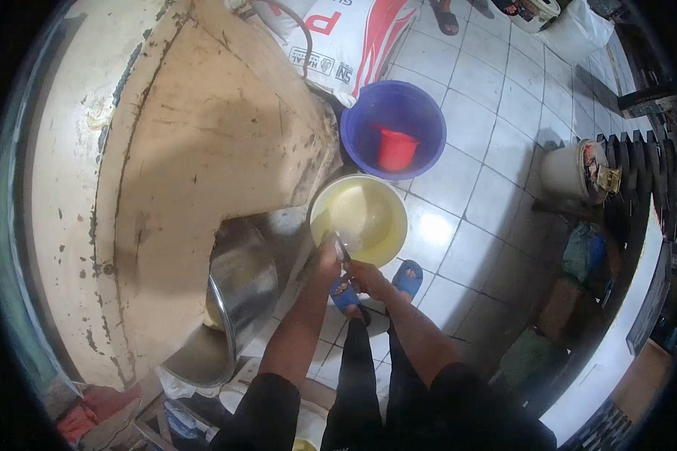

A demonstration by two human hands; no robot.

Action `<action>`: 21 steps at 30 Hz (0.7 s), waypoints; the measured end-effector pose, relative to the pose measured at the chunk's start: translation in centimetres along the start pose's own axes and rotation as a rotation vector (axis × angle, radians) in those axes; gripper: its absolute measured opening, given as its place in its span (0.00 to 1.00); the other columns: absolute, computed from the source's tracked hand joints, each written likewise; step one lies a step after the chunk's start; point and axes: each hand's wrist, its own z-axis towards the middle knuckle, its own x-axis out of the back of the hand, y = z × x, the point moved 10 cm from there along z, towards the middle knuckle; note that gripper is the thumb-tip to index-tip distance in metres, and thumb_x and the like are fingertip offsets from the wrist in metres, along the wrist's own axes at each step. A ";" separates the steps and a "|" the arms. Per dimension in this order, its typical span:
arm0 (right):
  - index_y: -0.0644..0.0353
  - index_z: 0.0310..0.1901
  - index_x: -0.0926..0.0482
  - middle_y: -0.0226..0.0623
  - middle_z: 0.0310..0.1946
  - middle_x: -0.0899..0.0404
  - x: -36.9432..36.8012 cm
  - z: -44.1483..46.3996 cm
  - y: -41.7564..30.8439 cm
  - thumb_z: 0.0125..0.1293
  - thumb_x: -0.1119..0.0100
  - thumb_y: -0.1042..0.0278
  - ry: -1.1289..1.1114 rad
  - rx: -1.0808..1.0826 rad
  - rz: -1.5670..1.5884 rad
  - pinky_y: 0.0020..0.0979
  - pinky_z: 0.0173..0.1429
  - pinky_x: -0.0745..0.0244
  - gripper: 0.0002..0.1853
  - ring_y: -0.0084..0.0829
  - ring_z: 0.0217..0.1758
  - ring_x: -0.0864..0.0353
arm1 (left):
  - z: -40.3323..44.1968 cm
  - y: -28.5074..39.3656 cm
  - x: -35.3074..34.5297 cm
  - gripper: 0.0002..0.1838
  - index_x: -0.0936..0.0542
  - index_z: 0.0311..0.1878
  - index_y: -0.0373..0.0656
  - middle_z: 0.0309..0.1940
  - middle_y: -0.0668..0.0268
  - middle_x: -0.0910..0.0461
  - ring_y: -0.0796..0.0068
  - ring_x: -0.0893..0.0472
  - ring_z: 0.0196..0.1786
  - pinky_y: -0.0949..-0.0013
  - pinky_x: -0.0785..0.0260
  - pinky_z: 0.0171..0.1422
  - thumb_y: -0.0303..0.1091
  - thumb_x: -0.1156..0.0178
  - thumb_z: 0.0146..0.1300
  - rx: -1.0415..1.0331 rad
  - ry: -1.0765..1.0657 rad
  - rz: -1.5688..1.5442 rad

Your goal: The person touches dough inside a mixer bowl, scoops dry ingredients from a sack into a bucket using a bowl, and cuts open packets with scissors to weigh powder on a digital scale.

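Both of my hands are close together over the near rim of a round tub (402,225) with yellowish liquid in it. My left hand (328,254) is closed around something small and pale that I cannot make out. Against it, my right hand (364,277) grips a slim dark object (344,255) pointing up toward the left hand; its kind is too small to tell. A pale patch shows in the tub. Just behind stands a blue-purple basin (351,143) with a red dipper (396,150) in it.
White printed sacks (331,45) lie behind the basin. A large worn beige surface (203,158) fills the left, with a shiny metal bowl (244,301) below it. White tiles (474,188) cover the floor. A white bucket (568,173) stands at right; another person's foot (445,19) shows at top.
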 end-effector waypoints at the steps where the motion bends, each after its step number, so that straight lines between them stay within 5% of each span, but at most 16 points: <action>1: 0.52 0.39 0.24 0.23 0.23 0.29 0.1 0.1 0.2 0.70 0.43 0.55 0.002 -0.002 0.000 0.21 0.21 0.46 0.11 0.15 0.19 0.38 | 0.3 0.0 -0.1 0.21 0.27 0.60 0.36 0.56 0.54 0.23 0.59 0.25 0.61 0.62 0.34 0.65 0.41 0.54 0.72 0.015 -0.029 -0.026; 3: 0.53 0.40 0.23 0.23 0.23 0.28 0.0 0.4 0.4 0.69 0.42 0.54 -0.045 0.011 -0.027 0.21 0.21 0.46 0.12 0.14 0.19 0.38 | 0.1 -0.7 0.2 0.21 0.27 0.59 0.38 0.55 0.55 0.23 0.59 0.25 0.60 0.62 0.34 0.65 0.41 0.54 0.72 0.032 -0.058 -0.056; 6: 0.53 0.41 0.23 0.23 0.23 0.28 0.4 1.2 1.4 0.69 0.41 0.53 -0.055 0.136 -0.066 0.21 0.20 0.46 0.12 0.14 0.18 0.39 | -3.1 3.5 -2.0 0.20 0.26 0.59 0.41 0.55 0.56 0.23 0.62 0.25 0.60 0.61 0.32 0.63 0.44 0.53 0.74 -0.333 -0.143 0.442; 8: 0.54 0.42 0.22 0.23 0.23 0.28 0.8 1.4 2.8 0.70 0.42 0.53 -0.065 0.023 0.002 0.21 0.20 0.46 0.12 0.14 0.19 0.38 | -1.3 0.4 -0.2 0.20 0.27 0.59 0.40 0.55 0.55 0.23 0.62 0.25 0.60 0.61 0.32 0.63 0.43 0.55 0.74 -0.033 -0.018 -0.046; 10: 0.54 0.43 0.22 0.23 0.23 0.28 1.0 1.3 4.2 0.70 0.43 0.54 -0.074 -0.087 0.069 0.21 0.21 0.46 0.13 0.14 0.19 0.38 | -2.8 2.1 -1.1 0.20 0.27 0.60 0.40 0.55 0.56 0.23 0.62 0.25 0.60 0.61 0.32 0.64 0.42 0.56 0.75 -0.147 -0.120 0.217; 12: 0.55 0.43 0.22 0.23 0.22 0.28 0.4 1.0 2.0 0.71 0.44 0.54 -0.090 0.138 -0.140 0.21 0.21 0.46 0.13 0.15 0.18 0.39 | -3.5 2.9 -2.3 0.19 0.28 0.60 0.40 0.56 0.56 0.24 0.62 0.24 0.60 0.61 0.33 0.64 0.41 0.57 0.75 -0.262 -0.217 0.481; 14: 0.55 0.44 0.22 0.23 0.22 0.28 0.1 0.1 0.6 0.72 0.45 0.54 -0.069 0.138 -0.240 0.21 0.21 0.46 0.13 0.14 0.18 0.39 | -1.5 0.4 0.6 0.19 0.29 0.61 0.39 0.55 0.58 0.23 0.63 0.23 0.58 0.61 0.32 0.64 0.40 0.58 0.75 -0.035 0.031 0.005; 21: 0.54 0.47 0.22 0.22 0.23 0.29 0.3 0.3 2.2 0.72 0.46 0.56 -0.010 -0.025 -0.053 0.21 0.21 0.45 0.12 0.14 0.18 0.40 | -1.1 -0.3 -1.0 0.19 0.28 0.59 0.35 0.52 0.59 0.22 0.64 0.21 0.55 0.62 0.31 0.63 0.39 0.56 0.75 0.023 -0.163 -0.056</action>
